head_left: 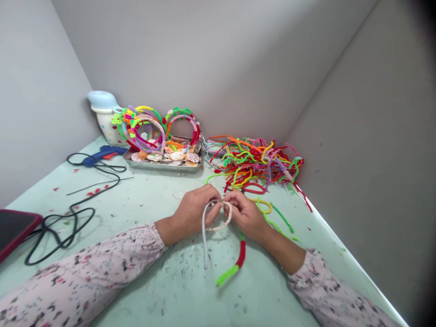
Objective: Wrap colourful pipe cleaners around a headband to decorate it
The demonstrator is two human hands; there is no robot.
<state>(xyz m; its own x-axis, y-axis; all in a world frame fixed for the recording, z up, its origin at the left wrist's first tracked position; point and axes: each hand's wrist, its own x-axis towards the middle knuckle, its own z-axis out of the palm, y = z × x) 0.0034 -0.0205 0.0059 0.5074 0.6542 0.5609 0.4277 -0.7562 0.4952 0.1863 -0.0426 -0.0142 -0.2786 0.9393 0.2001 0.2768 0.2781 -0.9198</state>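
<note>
Both sets of fingers are drawn into close pinches, nearly meeting: the left fingers [208, 194] and the right fingers [234, 197] grip a headband [205, 245] near the top of its arch, along with a pale fuzzy stem [227, 220] that loops down between them. Exact fingertip contact is partly hidden. The headband's bare grey leg hangs below the left fingers; its other leg, wrapped in red and green, emerges beneath the right ones. Just beyond the right fingers, a red loop handle [256, 185] lies on the desk [265, 290], with a heap of coloured stems [252, 163] farther out. Beyond the left fingers stands a metal tray [163, 167] of shells [177, 156]; farther left lies a blue glue gun [93, 159].
</note>
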